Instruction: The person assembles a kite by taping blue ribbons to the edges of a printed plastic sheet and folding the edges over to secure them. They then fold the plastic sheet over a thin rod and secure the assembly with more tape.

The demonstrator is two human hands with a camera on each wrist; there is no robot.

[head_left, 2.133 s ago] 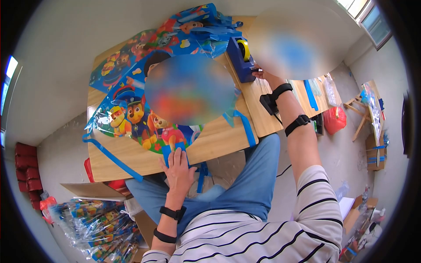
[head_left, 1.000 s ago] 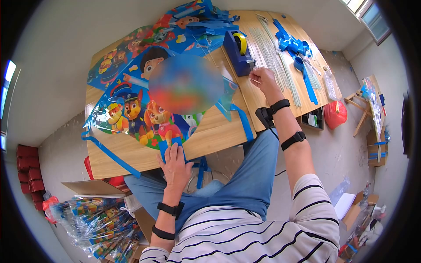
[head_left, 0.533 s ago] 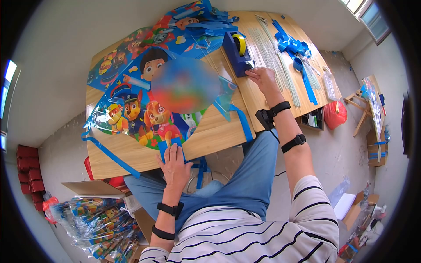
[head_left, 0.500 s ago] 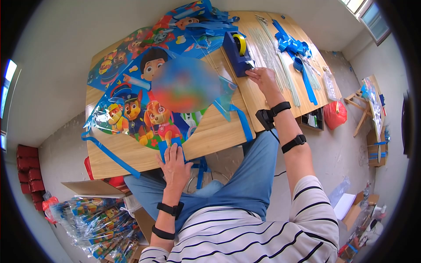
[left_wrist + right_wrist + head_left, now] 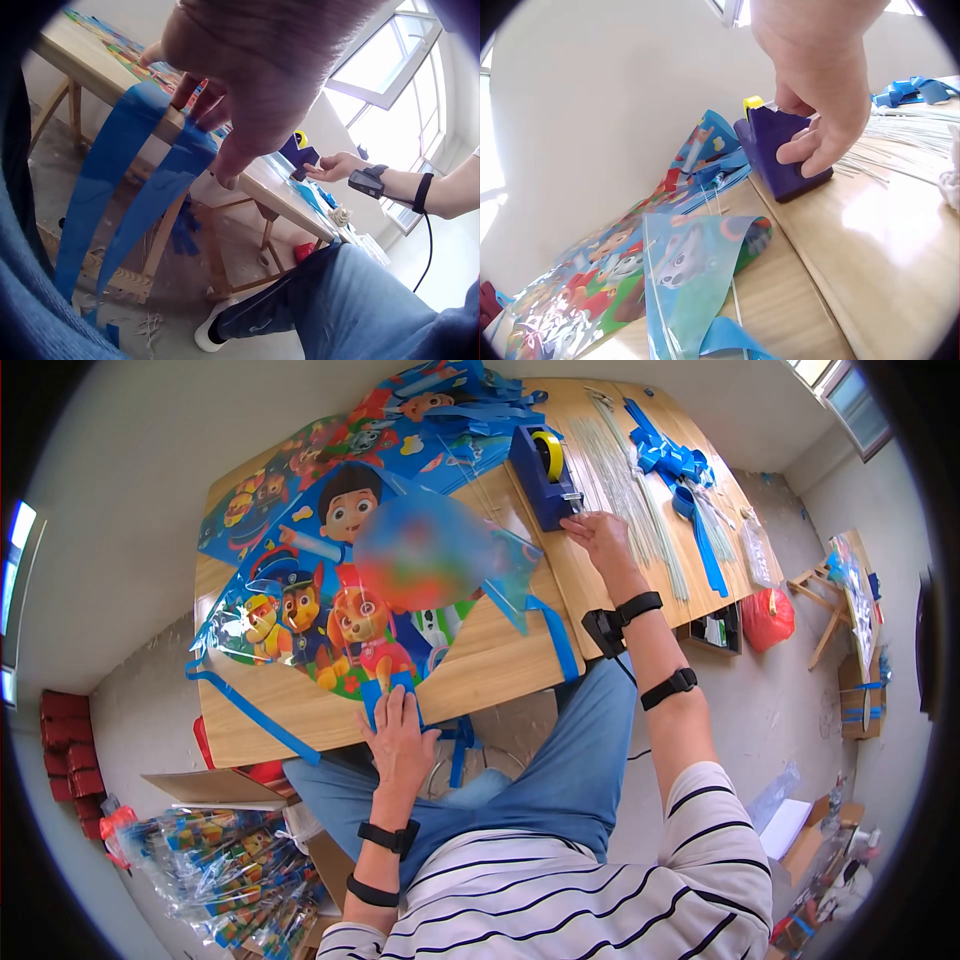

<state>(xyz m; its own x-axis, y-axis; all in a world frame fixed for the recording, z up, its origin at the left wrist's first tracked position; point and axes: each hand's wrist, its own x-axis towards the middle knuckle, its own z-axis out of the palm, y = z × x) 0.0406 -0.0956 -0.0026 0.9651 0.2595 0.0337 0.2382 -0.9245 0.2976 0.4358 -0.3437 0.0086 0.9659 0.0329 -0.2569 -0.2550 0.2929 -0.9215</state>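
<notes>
A kite sheet (image 5: 300,600) printed with cartoon dogs lies spread on the table, its middle blurred in the head view. At the near table edge, my left hand (image 5: 397,745) presses straight fingers on a blue ribbon (image 5: 124,135) whose two lengths hang over the edge. My right hand (image 5: 598,540) is at the front of a dark blue tape dispenser (image 5: 540,485), which carries a yellow-cored roll (image 5: 548,457). In the right wrist view its bent fingers (image 5: 791,152) are right at the dispenser's front, below the cutter. I cannot tell whether they pinch the tape end.
Thin pale rods (image 5: 630,510) and a bundle of blue ribbon (image 5: 672,458) lie on the table's right. More printed sheets (image 5: 420,405) are heaped at the back. A red bag (image 5: 768,620) is right of the table; wrapped kites (image 5: 235,875) fill the lower left.
My right hand draws slightly off the dispenser, then returns to its front, where it stays. A blurred patch has left the right side of the table. My left hand keeps pressing the ribbon.
</notes>
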